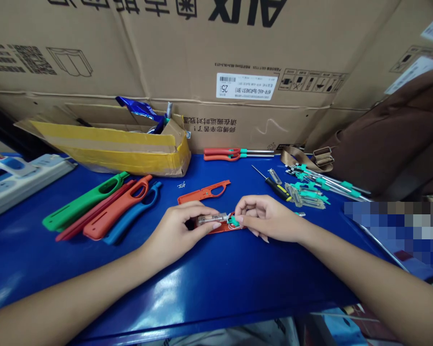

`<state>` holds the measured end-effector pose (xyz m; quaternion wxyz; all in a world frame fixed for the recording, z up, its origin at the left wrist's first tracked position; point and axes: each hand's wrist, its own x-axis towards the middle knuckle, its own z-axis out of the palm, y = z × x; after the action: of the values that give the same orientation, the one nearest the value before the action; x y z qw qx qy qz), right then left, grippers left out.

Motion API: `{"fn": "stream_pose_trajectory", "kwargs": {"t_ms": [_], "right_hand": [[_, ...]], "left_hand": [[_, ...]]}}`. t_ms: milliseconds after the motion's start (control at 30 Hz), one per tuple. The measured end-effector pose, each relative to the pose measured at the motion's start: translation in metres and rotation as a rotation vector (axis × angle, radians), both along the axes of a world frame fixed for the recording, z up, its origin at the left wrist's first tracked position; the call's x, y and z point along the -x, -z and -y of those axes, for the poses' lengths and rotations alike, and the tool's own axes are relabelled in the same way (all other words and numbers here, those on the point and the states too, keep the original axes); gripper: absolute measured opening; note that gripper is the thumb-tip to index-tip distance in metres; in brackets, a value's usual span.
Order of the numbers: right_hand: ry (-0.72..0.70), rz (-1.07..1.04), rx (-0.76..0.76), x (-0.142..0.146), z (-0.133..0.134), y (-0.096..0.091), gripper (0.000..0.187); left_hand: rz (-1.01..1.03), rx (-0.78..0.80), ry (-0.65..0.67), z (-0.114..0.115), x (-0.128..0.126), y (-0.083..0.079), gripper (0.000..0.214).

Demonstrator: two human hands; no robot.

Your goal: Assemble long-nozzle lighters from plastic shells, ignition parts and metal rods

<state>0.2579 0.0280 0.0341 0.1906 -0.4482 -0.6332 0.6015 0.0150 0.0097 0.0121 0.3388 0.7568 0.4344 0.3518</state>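
Note:
My left hand (182, 227) is closed, pinching a small metal part (212, 219) over an orange plastic handle shell (222, 227) that lies on the blue table (209, 283). My right hand (265, 216) is closed too, its fingertips pinching the teal end of that metal part (234, 221). Both hands meet at the middle of the table. A second orange handle shell (204, 192) lies flat just behind them.
Green (84, 202), red, orange (117, 211) and blue handle shells lie at the left. A screwdriver (276, 186) and a pile of metal parts with teal pieces (312, 190) sit at the right. Behind stand cardboard boxes (115, 149), a power strip (18, 178) and a brown bag (393, 139).

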Motion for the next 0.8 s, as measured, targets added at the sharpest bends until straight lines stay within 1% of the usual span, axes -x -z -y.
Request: {"fn": "stream_pose_trajectory", "kwargs": {"t_ms": [433,800], "right_hand": [[-0.026,0.033,-0.008,-0.0017,-0.0007,-0.0018,0.019],[-0.02,0.007,0.009,-0.0018,-0.0018,-0.0005,0.025]], "left_hand": [[0.002,-0.023,0.014,0.0013,-0.0008,-0.0012,0.017],[0.014,-0.013,0.047,0.0017,-0.0014,-0.0012,0.016]]}}
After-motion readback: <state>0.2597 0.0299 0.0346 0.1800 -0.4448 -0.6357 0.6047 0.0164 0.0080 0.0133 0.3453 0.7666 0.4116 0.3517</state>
